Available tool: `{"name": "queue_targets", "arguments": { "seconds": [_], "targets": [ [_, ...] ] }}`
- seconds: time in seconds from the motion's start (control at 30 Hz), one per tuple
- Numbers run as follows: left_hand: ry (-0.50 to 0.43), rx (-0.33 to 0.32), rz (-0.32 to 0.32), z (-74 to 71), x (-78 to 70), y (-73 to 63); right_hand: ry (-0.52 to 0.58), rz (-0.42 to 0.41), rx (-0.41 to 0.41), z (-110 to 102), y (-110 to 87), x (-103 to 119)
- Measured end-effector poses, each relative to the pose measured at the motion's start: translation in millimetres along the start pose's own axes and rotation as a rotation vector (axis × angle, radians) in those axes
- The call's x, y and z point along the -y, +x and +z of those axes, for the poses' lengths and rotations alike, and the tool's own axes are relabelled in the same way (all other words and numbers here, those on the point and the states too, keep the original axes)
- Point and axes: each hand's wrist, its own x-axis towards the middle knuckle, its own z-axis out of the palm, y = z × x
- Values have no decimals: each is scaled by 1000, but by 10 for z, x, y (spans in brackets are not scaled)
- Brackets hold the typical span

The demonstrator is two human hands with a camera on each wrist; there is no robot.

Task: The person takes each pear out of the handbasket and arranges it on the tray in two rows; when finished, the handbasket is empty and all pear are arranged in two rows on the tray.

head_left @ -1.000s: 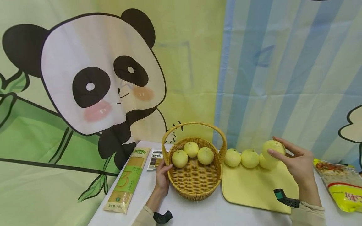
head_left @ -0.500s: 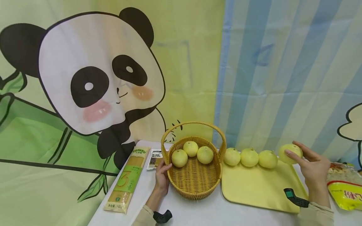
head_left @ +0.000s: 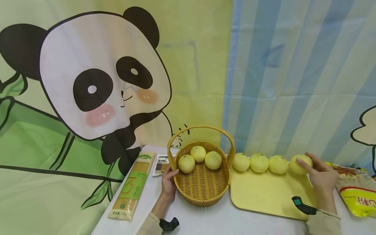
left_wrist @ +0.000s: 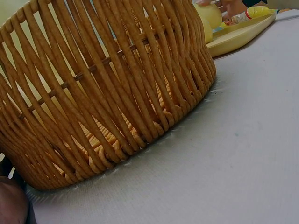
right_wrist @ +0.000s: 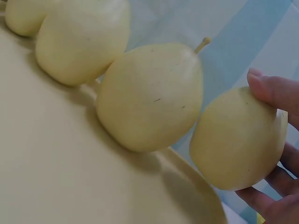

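My right hand (head_left: 323,176) holds a pale yellow pear (head_left: 300,164) between thumb and fingers, at the right end of a row of pears along the back of a yellow tray (head_left: 270,195). In the right wrist view this pear (right_wrist: 238,140) is close beside the neighbouring pear (right_wrist: 152,98), which has a short stem and sits on the tray. My left hand (head_left: 168,186) grips the left side of a woven wicker basket (head_left: 202,199), thumb at the rim. Three pears lie in the back of the basket, one of them a rear pear (head_left: 198,154).
Left of the basket lie a long pack of spaghetti (head_left: 133,186) and a small white-and-brown packet (head_left: 161,165). Beyond the tray, a yellow-and-red food bag (head_left: 358,192) lies at the right. A panda-print cloth (head_left: 199,65) hangs behind the white table (head_left: 211,222).
My right hand has carried its pear rightward from over the third pear in the row, then lowered it at the row's right end. The left hand stays on the basket.
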Motion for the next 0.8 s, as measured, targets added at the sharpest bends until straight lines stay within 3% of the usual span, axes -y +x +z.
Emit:
{"name": "queue_targets", "arguments": {
  "seconds": [0.23,0.37,0.8],
  "targets": [
    [-6,-5,5,19,-28,-6,-52,92,-20,40,87,-195],
    [-13,-7,7,13,-19,4,-71,84,-7,41,101,-271],
    [-5,2,16,-4,16,-11,-80,132,54,27,63,-267]
  ]
}}
